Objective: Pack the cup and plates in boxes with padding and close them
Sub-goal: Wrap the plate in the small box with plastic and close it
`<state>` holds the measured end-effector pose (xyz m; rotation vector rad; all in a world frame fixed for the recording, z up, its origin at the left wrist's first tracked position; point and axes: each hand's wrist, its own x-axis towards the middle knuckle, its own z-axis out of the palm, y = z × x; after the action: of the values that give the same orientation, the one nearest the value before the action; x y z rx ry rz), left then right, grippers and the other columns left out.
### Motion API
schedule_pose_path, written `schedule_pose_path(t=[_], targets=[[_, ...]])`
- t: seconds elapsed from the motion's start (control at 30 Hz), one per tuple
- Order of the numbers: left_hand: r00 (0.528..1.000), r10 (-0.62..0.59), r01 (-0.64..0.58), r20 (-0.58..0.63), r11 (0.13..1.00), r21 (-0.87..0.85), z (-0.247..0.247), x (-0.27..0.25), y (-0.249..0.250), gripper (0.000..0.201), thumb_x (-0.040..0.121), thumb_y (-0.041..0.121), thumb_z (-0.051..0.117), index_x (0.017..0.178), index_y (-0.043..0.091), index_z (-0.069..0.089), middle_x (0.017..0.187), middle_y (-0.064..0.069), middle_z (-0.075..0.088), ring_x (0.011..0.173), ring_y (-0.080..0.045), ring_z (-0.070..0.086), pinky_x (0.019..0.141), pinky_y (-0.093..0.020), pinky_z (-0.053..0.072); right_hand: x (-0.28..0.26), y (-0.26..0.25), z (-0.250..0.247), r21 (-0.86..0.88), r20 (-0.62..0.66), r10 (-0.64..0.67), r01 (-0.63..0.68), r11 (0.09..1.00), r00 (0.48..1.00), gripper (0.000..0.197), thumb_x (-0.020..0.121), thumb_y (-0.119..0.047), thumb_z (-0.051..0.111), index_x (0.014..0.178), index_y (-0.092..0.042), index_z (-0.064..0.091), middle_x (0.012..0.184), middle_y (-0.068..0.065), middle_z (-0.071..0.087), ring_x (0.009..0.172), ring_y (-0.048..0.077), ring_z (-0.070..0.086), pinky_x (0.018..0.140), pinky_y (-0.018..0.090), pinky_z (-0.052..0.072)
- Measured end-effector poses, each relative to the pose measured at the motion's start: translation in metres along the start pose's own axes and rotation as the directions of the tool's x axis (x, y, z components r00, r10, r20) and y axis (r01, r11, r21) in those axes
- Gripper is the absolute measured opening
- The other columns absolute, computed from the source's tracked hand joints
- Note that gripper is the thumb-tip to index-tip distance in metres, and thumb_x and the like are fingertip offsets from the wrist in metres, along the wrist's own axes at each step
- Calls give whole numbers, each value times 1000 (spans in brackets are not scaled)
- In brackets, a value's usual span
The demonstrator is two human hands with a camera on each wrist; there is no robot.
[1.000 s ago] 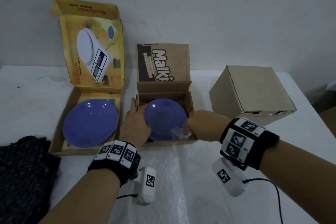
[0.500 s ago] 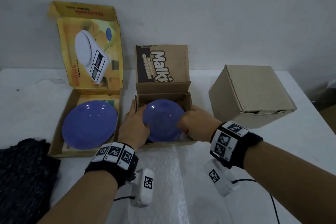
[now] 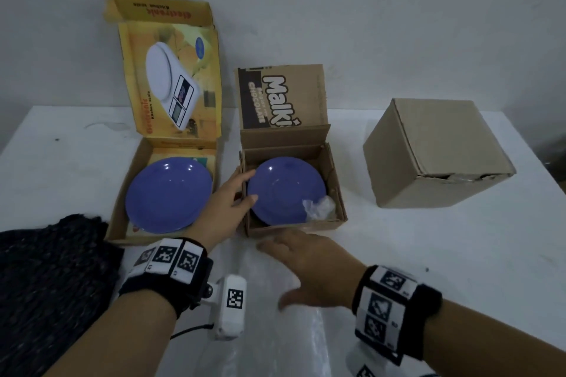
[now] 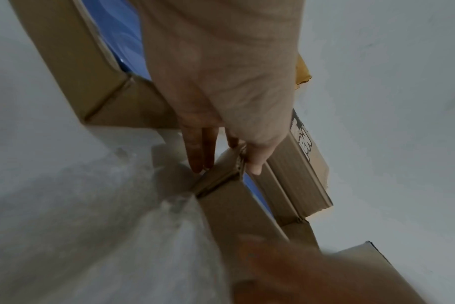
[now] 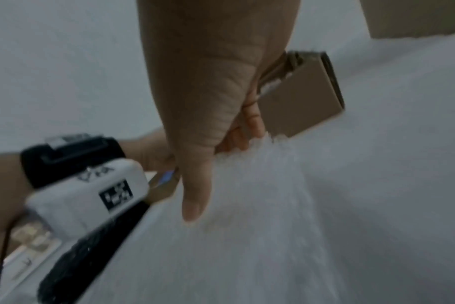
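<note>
A small blue plate (image 3: 284, 190) lies in the open brown Malki box (image 3: 294, 228) at mid-table, with a crumpled bit of clear plastic (image 3: 318, 208) in its near right corner. My left hand (image 3: 248, 188) holds the box's left wall, thumb inside by the plate's edge and fingers (image 4: 198, 156) straight down the outside. A larger blue plate (image 3: 168, 196) lies in the open yellow scale box (image 3: 122, 202) to the left. My right hand (image 3: 271, 275) hovers low in front of the Malki box, its loosely bent fingers (image 5: 242, 142) touching a sheet of bubble wrap (image 3: 275, 340). No cup is visible.
A closed plain cardboard box (image 3: 435, 153) stands at the right of the white table (image 3: 459, 254). A dark knitted cloth (image 3: 46, 285) lies at the front left. The yellow box's lid and the Malki box's flap stand upright against the wall.
My right hand has pulled back out of the Malki box's right side to the bubble wrap in front of it, uncovering the crumpled plastic. The left hand has stayed on the box's left wall.
</note>
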<state>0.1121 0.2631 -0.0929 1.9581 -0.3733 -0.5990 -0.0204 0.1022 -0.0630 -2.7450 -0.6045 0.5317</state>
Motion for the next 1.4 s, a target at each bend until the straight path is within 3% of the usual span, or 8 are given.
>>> schedule_pose_path(t=[0.23,0.4,0.6,0.83,1.03,1.1,1.23,1.4], targets=[[999,-33,32,5,999,29,1,-5,2,51,98,24,49,145,32,32,153,4,31,139,-20,31,102,-26,32,-7,2,19,-116,-176,-109,89,989,978,39,59,-46,82,86,-25,63,76,-5,60,69,17,57,58,25,47],[999,-33,33,16,999,1,0,-2,-3,48,97,23,51,141,36,35,149,2,37,133,-21,40,102,-31,37,-20,9,-17,359,-212,22,57,932,977,10,74,-14,61,82,-13,55,94,10,61,86,26,57,74,36,49],[999,-8,12,-50,996,83,5,2,-5,44,97,17,50,137,33,40,131,5,51,116,-18,53,88,-28,43,-13,37,-70,852,-387,592,28,524,707,20,87,-7,49,98,-23,54,84,4,59,69,11,58,56,23,49],[999,10,5,-49,952,307,10,18,-2,57,97,26,50,148,29,24,158,2,17,139,-24,32,112,-36,31,11,52,-85,963,-237,749,254,96,618,29,82,13,58,69,-13,57,72,9,64,73,27,63,74,42,52],[993,11,24,-116,955,295,12,32,5,65,97,18,49,151,28,13,160,5,2,143,-22,23,110,-31,28,30,63,-87,960,-271,832,194,200,484,29,78,-40,71,68,-18,54,60,1,52,61,19,49,65,35,43],[991,15,25,-134,957,289,12,37,6,65,97,17,48,151,27,13,160,5,4,143,-22,23,111,-32,27,34,65,-91,975,-211,799,180,130,563,45,76,-62,59,68,-18,61,65,0,59,65,22,55,70,33,44],[985,35,8,-167,969,247,14,43,2,64,96,15,48,150,27,16,160,3,11,140,-23,31,109,-33,31,40,74,-94,985,-174,787,120,127,592,40,92,-35,38,81,-23,75,96,3,72,103,30,61,95,43,47],[976,65,-8,-210,965,263,20,40,-4,65,94,10,50,149,26,19,157,0,21,133,-27,40,104,-35,36,47,81,-95,957,-265,789,49,287,554,25,89,1,39,83,-23,45,82,5,51,62,17,54,51,28,45]])
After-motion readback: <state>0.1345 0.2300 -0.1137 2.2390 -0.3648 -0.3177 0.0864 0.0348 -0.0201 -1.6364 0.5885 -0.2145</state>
